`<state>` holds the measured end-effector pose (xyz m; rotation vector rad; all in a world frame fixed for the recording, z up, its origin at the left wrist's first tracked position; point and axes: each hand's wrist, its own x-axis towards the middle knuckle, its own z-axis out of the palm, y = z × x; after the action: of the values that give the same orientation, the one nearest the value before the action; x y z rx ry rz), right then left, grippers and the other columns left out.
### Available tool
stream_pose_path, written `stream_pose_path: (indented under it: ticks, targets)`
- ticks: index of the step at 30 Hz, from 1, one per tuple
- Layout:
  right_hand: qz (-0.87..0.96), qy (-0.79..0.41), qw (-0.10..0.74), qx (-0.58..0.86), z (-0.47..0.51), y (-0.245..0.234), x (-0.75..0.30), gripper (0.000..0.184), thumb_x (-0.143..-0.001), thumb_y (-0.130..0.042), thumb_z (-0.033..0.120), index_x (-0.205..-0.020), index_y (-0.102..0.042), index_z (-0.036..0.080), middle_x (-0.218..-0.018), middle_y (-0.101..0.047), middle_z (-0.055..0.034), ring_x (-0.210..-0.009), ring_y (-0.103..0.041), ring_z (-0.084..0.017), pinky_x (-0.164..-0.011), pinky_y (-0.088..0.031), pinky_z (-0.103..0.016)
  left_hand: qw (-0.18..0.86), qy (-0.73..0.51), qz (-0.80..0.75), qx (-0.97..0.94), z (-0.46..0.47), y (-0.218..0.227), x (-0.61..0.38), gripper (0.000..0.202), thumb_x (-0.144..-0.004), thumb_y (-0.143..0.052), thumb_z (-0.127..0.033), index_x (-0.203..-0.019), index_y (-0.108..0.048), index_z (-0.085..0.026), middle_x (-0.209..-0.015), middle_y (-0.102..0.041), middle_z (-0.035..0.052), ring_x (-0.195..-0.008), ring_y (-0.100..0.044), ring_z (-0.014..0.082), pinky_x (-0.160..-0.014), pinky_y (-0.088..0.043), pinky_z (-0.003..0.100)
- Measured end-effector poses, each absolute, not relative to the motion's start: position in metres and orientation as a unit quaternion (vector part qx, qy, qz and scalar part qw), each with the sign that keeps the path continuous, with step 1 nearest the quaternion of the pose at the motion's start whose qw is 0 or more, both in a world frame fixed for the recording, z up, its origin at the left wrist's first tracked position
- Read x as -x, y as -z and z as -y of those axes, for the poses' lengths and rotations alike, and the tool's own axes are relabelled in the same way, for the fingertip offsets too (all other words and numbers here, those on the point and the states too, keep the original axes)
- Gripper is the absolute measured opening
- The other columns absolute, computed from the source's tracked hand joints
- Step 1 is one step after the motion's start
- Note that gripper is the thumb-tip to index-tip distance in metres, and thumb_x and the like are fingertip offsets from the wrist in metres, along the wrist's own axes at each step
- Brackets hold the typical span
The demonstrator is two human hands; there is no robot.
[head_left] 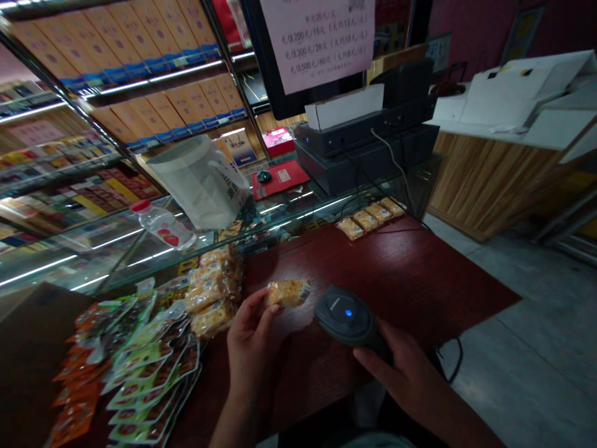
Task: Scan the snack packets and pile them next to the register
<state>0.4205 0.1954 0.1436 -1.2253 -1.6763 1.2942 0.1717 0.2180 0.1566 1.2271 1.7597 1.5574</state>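
Seemingly we're at the scanning step, our left hand [249, 325] pinching a snack [287, 292], our right hand [402, 356] gripping the scanner [344, 316], and next calls for lining both up.

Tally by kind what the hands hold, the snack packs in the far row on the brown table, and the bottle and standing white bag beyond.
Wrapped snack in left hand: 1
Handheld scanner in right hand: 1
Far-row snack packs: 4
Bottle: 1
White bag: 1
Total: 8
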Motion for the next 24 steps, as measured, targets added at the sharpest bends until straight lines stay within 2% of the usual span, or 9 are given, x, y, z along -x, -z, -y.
stream_pose_path:
  ticks: [6,11,14,16,19,21,24]
  targets:
    - [0.640,-0.496,0.348,0.473,-0.197,-0.145,-0.423,0.043,-0.093,-0.054,0.052,-0.119,-0.062,0.019,-0.117,-0.069,-0.0128,-0.115,-0.061,-0.031,-0.105,-0.042,-0.047,0.267,-0.589,-0.633,-0.425,-0.220,-0.158,-0.180,0.040,-0.074,-0.076,-0.035,-0.109,-0.069,-0.018,-0.103,-0.074,0.0067,-0.088,-0.071,0.0197,-0.076,-0.059,0.029]
    - [0.639,-0.497,0.349,0.472,-0.200,-0.147,-0.428,0.042,-0.093,-0.053,0.051,-0.120,-0.062,0.020,-0.118,-0.070,-0.0122,-0.116,-0.061,-0.030,-0.102,-0.044,-0.043,0.265,-0.581,-0.636,-0.434,-0.227,-0.159,-0.180,0.040,-0.071,-0.078,-0.033,-0.106,-0.070,-0.018,-0.108,-0.073,0.0061,-0.096,-0.069,0.0206,-0.085,-0.058,0.031]
    - [0.624,-0.487,0.367,0.488,-0.205,-0.146,-0.434,0.043,-0.092,-0.054,0.051,-0.120,-0.063,0.020,-0.119,-0.070,-0.0115,-0.114,-0.063,-0.029,-0.099,-0.046,-0.040,0.322,-0.592,-0.610,-0.418,-0.243,-0.143,-0.179,0.043,-0.068,-0.081,-0.036,-0.105,-0.069,-0.018,-0.108,-0.072,0.0060,-0.093,-0.069,0.0199,-0.080,-0.059,0.031]
    - [0.604,-0.473,0.385,0.513,-0.211,-0.144,-0.441,0.042,-0.091,-0.055,0.053,-0.115,-0.065,0.019,-0.109,-0.072,-0.0110,-0.105,-0.066,-0.028,-0.093,-0.049,-0.037,0.404,-0.584,-0.584,-0.394,-0.261,-0.127,-0.181,0.046,-0.066,-0.083,-0.038,-0.104,-0.068,-0.017,-0.102,-0.072,0.0058,-0.087,-0.070,0.0187,-0.074,-0.060,0.030]
    - [0.559,-0.456,0.414,0.555,-0.220,-0.140,-0.454,0.040,-0.090,-0.054,0.057,-0.099,-0.065,0.019,-0.075,-0.070,-0.0052,-0.072,-0.068,-0.023,-0.071,-0.050,-0.032,0.514,-0.543,-0.558,-0.359,-0.299,-0.111,-0.192,0.045,-0.064,-0.085,-0.036,-0.100,-0.069,-0.014,-0.094,-0.073,0.0069,-0.077,-0.070,0.0166,-0.067,-0.061,0.027]
    - [0.528,-0.450,0.440,0.570,-0.224,-0.138,-0.465,0.041,-0.090,-0.052,0.059,-0.091,-0.063,0.019,-0.059,-0.061,0.0006,-0.055,-0.060,-0.019,-0.058,-0.045,-0.029,0.545,-0.524,-0.553,-0.349,-0.330,-0.110,-0.205,0.036,-0.067,-0.084,-0.030,-0.096,-0.070,-0.013,-0.091,-0.072,0.0072,-0.073,-0.069,0.0145,-0.065,-0.060,0.024]
    - [0.497,-0.448,0.468,0.577,-0.227,-0.133,-0.481,0.042,-0.091,-0.050,0.061,-0.084,-0.059,0.020,-0.053,-0.054,0.0037,-0.049,-0.054,-0.015,-0.053,-0.040,-0.027,0.553,-0.506,-0.554,-0.360,-0.381,-0.121,-0.230,0.018,-0.078,-0.076,-0.022,-0.092,-0.069,-0.012,-0.087,-0.072,0.0060,-0.068,-0.067,0.0111,-0.061,-0.058,0.021]
